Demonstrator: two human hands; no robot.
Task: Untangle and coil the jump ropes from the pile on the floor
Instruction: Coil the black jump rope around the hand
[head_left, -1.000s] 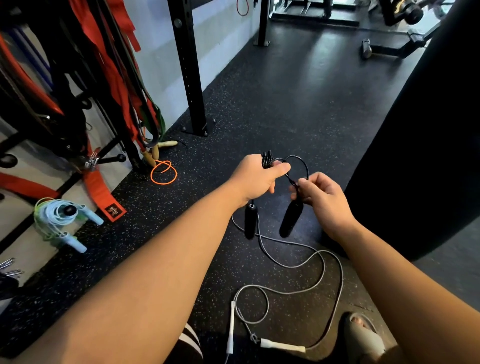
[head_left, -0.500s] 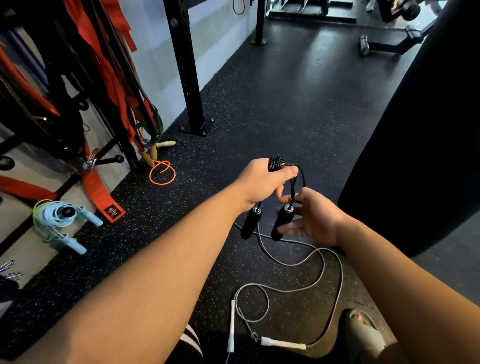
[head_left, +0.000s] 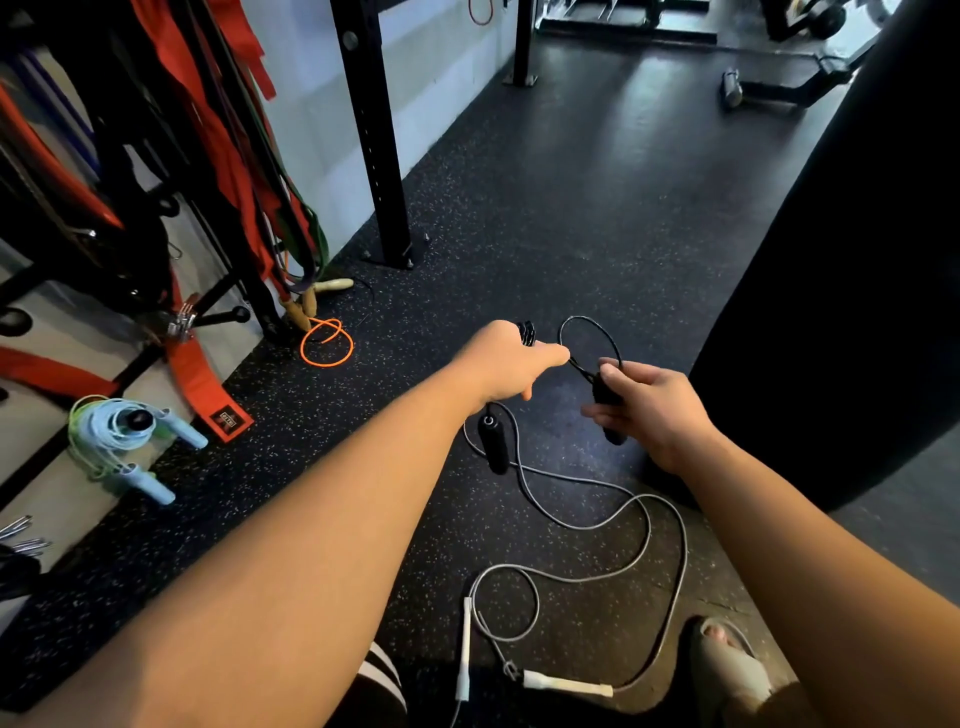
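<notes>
White-handled grey rope (head_left: 569, 684) sprawls loose by the feet. Above it, the left hand (head_left: 511, 364) clamps the black rope (head_left: 526, 331) coils and the right hand (head_left: 649, 408) wraps one handle (head_left: 602, 396). Light, springy cord, I'd say: pinch the loops or they'll pop open.

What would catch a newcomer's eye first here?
In the middle, the left hand and right hand both grip a black jump rope, a loop between them. Below it a grey rope sprawls loose on the floor, and a pale blue rope lies bundled at far left.
</notes>
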